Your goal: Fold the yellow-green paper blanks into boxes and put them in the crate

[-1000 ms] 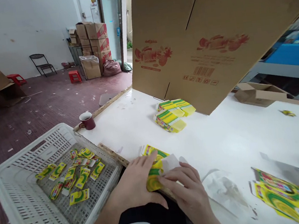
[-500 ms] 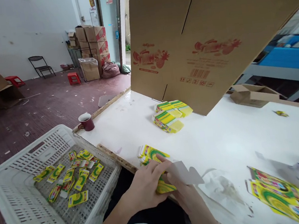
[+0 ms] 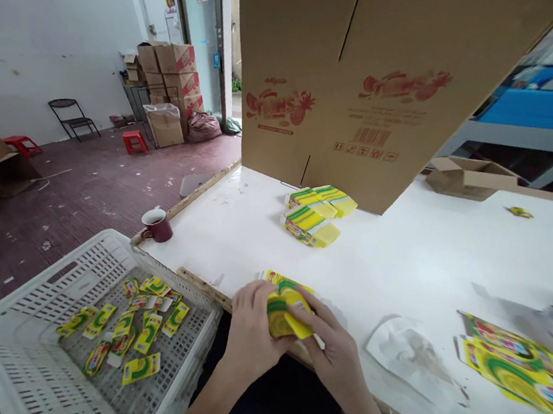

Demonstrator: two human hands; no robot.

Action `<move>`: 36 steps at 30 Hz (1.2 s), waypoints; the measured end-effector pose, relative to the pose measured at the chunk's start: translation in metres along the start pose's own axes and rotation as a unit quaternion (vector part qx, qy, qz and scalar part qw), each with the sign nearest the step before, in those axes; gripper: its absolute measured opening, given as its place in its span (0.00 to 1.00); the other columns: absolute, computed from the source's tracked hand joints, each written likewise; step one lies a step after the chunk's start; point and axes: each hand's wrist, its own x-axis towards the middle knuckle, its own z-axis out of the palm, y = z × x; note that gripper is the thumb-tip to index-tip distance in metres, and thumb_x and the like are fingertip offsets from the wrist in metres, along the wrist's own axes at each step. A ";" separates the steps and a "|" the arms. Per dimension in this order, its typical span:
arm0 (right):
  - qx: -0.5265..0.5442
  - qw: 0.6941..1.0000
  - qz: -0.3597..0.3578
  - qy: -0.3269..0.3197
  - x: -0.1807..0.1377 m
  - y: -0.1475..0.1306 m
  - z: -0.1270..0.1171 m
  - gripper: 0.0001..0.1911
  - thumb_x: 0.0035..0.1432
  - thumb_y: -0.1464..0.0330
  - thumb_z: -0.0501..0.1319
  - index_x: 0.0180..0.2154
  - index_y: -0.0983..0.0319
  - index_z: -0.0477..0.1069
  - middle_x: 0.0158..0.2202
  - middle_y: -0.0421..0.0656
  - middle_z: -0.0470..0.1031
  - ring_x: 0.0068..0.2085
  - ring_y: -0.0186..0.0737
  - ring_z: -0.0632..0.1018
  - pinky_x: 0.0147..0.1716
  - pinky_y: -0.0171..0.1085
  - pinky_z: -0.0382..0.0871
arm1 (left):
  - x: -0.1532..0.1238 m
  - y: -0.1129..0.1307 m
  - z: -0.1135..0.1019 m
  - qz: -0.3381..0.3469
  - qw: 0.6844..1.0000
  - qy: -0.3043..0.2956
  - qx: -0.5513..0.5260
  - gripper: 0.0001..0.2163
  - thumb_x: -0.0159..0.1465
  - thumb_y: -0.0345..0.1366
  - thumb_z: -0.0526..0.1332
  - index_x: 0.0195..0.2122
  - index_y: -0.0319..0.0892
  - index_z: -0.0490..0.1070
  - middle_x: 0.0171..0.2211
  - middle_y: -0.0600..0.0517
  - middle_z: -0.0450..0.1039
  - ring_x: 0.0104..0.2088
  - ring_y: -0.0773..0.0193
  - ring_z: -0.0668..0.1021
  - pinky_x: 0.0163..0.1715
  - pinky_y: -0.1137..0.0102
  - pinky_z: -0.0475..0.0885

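Between my two hands, at the near edge of the white table, is a small yellow and green carton (image 3: pixel 281 320). My left hand (image 3: pixel 251 321) wraps round its left side. On the right side, the fingers and thumb of my right hand (image 3: pixel 331 331) press against it. Just behind the hands lies another yellow printed carton (image 3: pixel 280 279), partly hidden by them. More flat yellow cartons (image 3: pixel 522 361) lie in a pile at the right of the table. Farther back, several bundled yellow cartons (image 3: pixel 311 219) rest by the large cardboard box.
A white plastic basket (image 3: pixel 29 371) with several yellow cartons stands left of the table. A maroon mug (image 3: pixel 159 227) is at the table's left corner. The large cardboard box (image 3: pixel 318 135) rises at the back. A crumpled plastic sheet (image 3: pixel 405 352) lies right of my hands.
The carton has turned in my hands: its pale flap stuck out to the right before, and now its yellow and green printed faces show. My right hand has come up around its right side.
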 end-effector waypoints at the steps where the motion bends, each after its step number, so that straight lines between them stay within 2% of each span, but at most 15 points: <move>1: 0.010 0.999 0.016 0.035 0.001 0.001 0.000 0.19 0.65 0.72 0.59 0.54 0.52 0.77 0.63 0.46 0.70 0.60 0.43 0.76 0.54 0.39 0.77 | 0.000 0.001 0.001 -0.023 0.998 0.049 -0.023 0.34 0.47 0.38 0.76 0.54 0.44 0.65 0.54 0.41 0.69 0.57 0.42 0.71 0.60 0.45 0.65; 3: 0.040 0.994 0.052 0.082 0.002 0.000 0.002 0.18 0.65 0.73 0.59 0.53 0.53 0.77 0.62 0.46 0.71 0.61 0.42 0.75 0.53 0.38 0.77 | 0.001 0.004 0.003 -0.096 0.976 0.121 -0.155 0.37 0.43 0.41 0.79 0.54 0.44 0.66 0.53 0.42 0.70 0.57 0.43 0.72 0.59 0.48 0.67; 4: 0.054 0.992 0.063 0.093 0.002 -0.002 0.003 0.18 0.65 0.73 0.60 0.53 0.52 0.77 0.62 0.45 0.71 0.61 0.41 0.75 0.53 0.38 0.77 | 0.002 0.005 0.005 -0.137 0.946 0.149 -0.254 0.36 0.45 0.42 0.78 0.53 0.45 0.66 0.52 0.43 0.71 0.57 0.46 0.73 0.57 0.52 0.69; 5: 0.063 0.991 0.065 0.097 0.001 -0.003 0.006 0.18 0.65 0.73 0.60 0.53 0.52 0.77 0.62 0.45 0.71 0.61 0.41 0.75 0.53 0.38 0.77 | 0.003 0.006 0.007 -0.178 0.900 0.178 -0.356 0.33 0.48 0.42 0.77 0.53 0.46 0.66 0.51 0.45 0.73 0.56 0.49 0.75 0.55 0.55 0.72; 7: 0.057 0.994 0.043 0.084 -0.001 -0.006 0.013 0.18 0.65 0.72 0.60 0.53 0.51 0.77 0.62 0.45 0.70 0.61 0.41 0.75 0.53 0.38 0.78 | 0.008 0.008 0.008 -0.260 0.775 0.244 -0.521 0.26 0.53 0.41 0.74 0.51 0.47 0.68 0.49 0.47 0.75 0.51 0.55 0.78 0.50 0.60 0.75; 9: 0.025 0.998 0.004 0.055 -0.005 -0.007 0.020 0.18 0.66 0.70 0.61 0.55 0.50 0.76 0.64 0.46 0.68 0.61 0.44 0.74 0.52 0.40 0.78 | 0.014 0.012 0.007 -0.307 0.665 0.298 -0.612 0.20 0.54 0.42 0.72 0.45 0.44 0.71 0.44 0.48 0.77 0.43 0.59 0.81 0.47 0.62 0.77; 10: 0.008 0.999 -0.014 0.039 -0.007 -0.007 0.023 0.19 0.66 0.69 0.61 0.57 0.51 0.74 0.66 0.47 0.66 0.62 0.47 0.73 0.53 0.42 0.78 | 0.016 0.014 0.006 -0.310 0.630 0.314 -0.640 0.18 0.54 0.43 0.72 0.42 0.42 0.72 0.40 0.49 0.77 0.40 0.60 0.81 0.47 0.62 0.77; 12: -0.017 0.999 -0.037 0.012 -0.010 -0.006 0.028 0.22 0.67 0.67 0.60 0.61 0.51 0.70 0.68 0.49 0.62 0.64 0.50 0.71 0.55 0.46 0.77 | 0.016 0.020 0.005 -0.280 0.599 0.333 -0.672 0.19 0.54 0.50 0.71 0.37 0.40 0.74 0.33 0.50 0.76 0.37 0.60 0.81 0.47 0.61 0.77; 15: -0.020 0.999 -0.034 0.007 -0.012 -0.006 0.031 0.24 0.69 0.67 0.58 0.64 0.49 0.66 0.68 0.49 0.62 0.63 0.50 0.72 0.55 0.47 0.76 | 0.010 0.032 0.010 -0.209 0.621 0.336 -0.676 0.27 0.50 0.60 0.70 0.40 0.42 0.76 0.37 0.49 0.77 0.41 0.56 0.81 0.47 0.61 0.78; 17: -0.013 0.999 -0.023 0.023 -0.011 -0.008 0.033 0.24 0.69 0.67 0.58 0.64 0.49 0.66 0.68 0.48 0.63 0.63 0.49 0.73 0.55 0.47 0.77 | 0.005 0.037 0.015 -0.191 0.643 0.323 -0.667 0.26 0.50 0.59 0.72 0.42 0.45 0.76 0.38 0.50 0.78 0.43 0.56 0.81 0.47 0.61 0.78; 20: 0.005 0.999 -0.034 0.026 -0.009 -0.012 0.033 0.21 0.69 0.65 0.58 0.61 0.49 0.70 0.67 0.48 0.64 0.63 0.49 0.72 0.55 0.47 0.76 | 0.002 0.037 0.018 -0.182 0.652 0.311 -0.667 0.21 0.53 0.56 0.71 0.40 0.47 0.75 0.33 0.53 0.76 0.38 0.61 0.80 0.45 0.65 0.78; 23: 0.041 0.998 -0.042 -0.029 -0.006 -0.015 0.027 0.17 0.70 0.63 0.56 0.57 0.49 0.74 0.64 0.47 0.67 0.61 0.45 0.74 0.56 0.43 0.76 | 0.006 0.031 0.015 -0.172 0.655 0.312 -0.667 0.19 0.55 0.55 0.70 0.37 0.46 0.74 0.29 0.55 0.72 0.33 0.65 0.78 0.41 0.67 0.78; 27: 0.071 0.995 -0.018 -0.070 -0.004 -0.013 0.020 0.16 0.70 0.65 0.57 0.55 0.50 0.76 0.61 0.46 0.68 0.59 0.40 0.75 0.55 0.39 0.75 | 0.008 0.025 0.015 -0.202 0.658 0.301 -0.660 0.20 0.54 0.54 0.71 0.37 0.45 0.72 0.30 0.54 0.72 0.33 0.64 0.78 0.39 0.67 0.77; 31: 0.039 0.998 -0.020 -0.045 -0.004 -0.011 0.026 0.17 0.68 0.65 0.59 0.56 0.51 0.74 0.62 0.46 0.68 0.60 0.42 0.74 0.57 0.41 0.74 | 0.008 0.026 0.020 -0.211 0.668 0.308 -0.643 0.23 0.53 0.55 0.71 0.41 0.46 0.70 0.31 0.55 0.72 0.34 0.63 0.78 0.39 0.66 0.77; 36: 0.023 1.000 -0.004 0.021 -0.002 -0.011 0.033 0.17 0.69 0.66 0.57 0.57 0.52 0.72 0.59 0.47 0.70 0.59 0.41 0.74 0.56 0.41 0.74 | 0.005 0.026 0.025 -0.223 0.737 0.302 -0.562 0.24 0.57 0.55 0.68 0.46 0.48 0.62 0.42 0.49 0.74 0.38 0.59 0.81 0.41 0.62 0.77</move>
